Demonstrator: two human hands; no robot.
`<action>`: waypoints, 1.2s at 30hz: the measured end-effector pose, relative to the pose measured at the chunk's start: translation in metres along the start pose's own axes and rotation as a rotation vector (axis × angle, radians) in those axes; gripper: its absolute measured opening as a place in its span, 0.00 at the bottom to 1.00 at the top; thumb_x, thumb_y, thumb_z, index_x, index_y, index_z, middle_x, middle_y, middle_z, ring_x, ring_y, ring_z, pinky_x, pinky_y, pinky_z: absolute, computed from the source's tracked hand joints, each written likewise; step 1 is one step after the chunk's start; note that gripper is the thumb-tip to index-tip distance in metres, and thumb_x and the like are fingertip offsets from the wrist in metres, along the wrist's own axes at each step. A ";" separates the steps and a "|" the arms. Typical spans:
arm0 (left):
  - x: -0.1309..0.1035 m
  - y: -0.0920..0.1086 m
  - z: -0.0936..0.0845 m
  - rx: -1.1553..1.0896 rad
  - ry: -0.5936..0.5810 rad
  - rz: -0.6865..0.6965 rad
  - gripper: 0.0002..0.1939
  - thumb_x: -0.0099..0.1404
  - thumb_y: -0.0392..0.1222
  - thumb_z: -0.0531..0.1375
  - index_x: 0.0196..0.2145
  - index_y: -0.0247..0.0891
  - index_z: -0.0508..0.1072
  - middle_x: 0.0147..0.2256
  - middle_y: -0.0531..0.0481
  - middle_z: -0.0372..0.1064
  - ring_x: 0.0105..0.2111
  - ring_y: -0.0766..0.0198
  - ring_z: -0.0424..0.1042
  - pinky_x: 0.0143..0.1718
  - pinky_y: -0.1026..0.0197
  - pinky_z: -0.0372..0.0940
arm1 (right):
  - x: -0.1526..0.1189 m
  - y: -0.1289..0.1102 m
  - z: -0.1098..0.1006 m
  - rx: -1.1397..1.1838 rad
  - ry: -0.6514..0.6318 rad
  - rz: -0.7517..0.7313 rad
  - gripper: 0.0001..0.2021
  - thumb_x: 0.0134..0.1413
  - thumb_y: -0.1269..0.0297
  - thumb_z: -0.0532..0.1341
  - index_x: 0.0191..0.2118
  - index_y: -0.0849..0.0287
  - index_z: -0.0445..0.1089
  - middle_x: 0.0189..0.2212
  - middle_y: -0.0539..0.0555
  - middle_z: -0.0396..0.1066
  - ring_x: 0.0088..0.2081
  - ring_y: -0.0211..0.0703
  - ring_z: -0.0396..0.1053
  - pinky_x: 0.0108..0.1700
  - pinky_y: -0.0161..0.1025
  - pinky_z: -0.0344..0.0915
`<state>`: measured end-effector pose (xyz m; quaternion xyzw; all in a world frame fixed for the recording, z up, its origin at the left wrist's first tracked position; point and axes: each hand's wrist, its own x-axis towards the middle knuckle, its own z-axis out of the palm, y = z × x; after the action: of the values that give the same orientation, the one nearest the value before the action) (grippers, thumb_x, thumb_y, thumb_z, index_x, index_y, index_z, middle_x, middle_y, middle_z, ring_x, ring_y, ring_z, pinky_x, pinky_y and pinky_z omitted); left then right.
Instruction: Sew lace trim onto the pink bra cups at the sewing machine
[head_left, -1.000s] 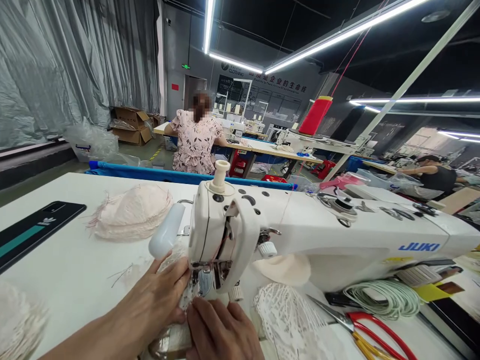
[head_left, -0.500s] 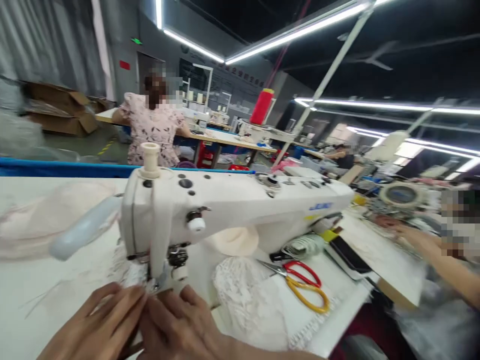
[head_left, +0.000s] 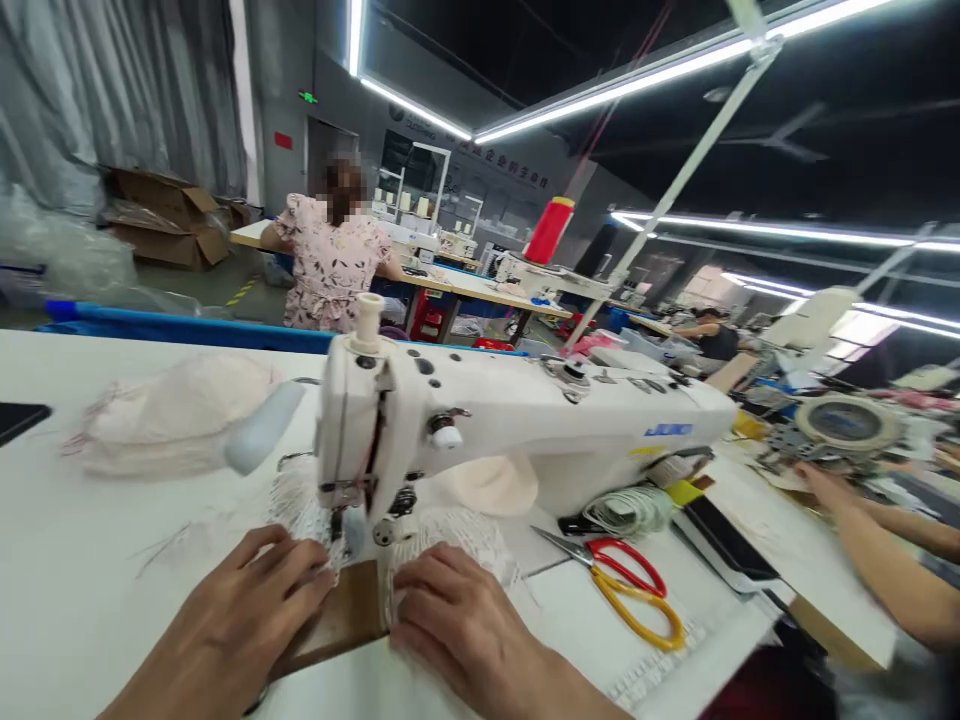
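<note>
Beyond the hands, box holding plastic.

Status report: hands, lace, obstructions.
Left hand at lace by sewing machine. Right hand at more lace. Scissors farther right, clear of both hands.

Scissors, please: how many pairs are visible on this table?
1 pair: the metal-bladed scissors with red and yellow handles, on the white tabletop right of the right hand; others may be hidden.

Left hand by sewing machine; right hand on white lace
</note>
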<state>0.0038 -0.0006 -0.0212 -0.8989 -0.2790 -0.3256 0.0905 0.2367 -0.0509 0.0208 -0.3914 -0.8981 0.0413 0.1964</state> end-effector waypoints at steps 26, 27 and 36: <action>-0.006 -0.005 0.005 -0.217 -0.023 -0.094 0.13 0.66 0.30 0.49 0.34 0.42 0.70 0.40 0.52 0.70 0.38 0.64 0.69 0.48 0.55 0.54 | 0.037 0.016 0.030 0.007 0.177 -0.044 0.09 0.63 0.62 0.55 0.42 0.55 0.72 0.41 0.55 0.74 0.43 0.43 0.70 0.43 0.39 0.68; -0.007 -0.005 0.004 -0.214 -0.045 -0.099 0.12 0.65 0.30 0.49 0.35 0.42 0.70 0.41 0.52 0.70 0.38 0.63 0.68 0.48 0.55 0.55 | 0.037 0.016 0.030 -0.004 0.186 -0.042 0.09 0.63 0.62 0.55 0.42 0.55 0.72 0.41 0.55 0.74 0.42 0.43 0.70 0.43 0.40 0.68; -0.011 -0.005 0.009 -0.174 -0.044 -0.094 0.10 0.68 0.33 0.51 0.39 0.43 0.71 0.38 0.53 0.69 0.39 0.62 0.67 0.47 0.54 0.54 | 0.036 0.015 0.029 0.058 0.167 -0.035 0.10 0.64 0.62 0.54 0.44 0.58 0.70 0.39 0.56 0.74 0.42 0.44 0.70 0.42 0.40 0.68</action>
<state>-0.0011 0.0020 -0.0351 -0.8961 -0.2936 -0.3327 -0.0097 0.2132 -0.0124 0.0022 -0.3717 -0.8838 0.0313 0.2825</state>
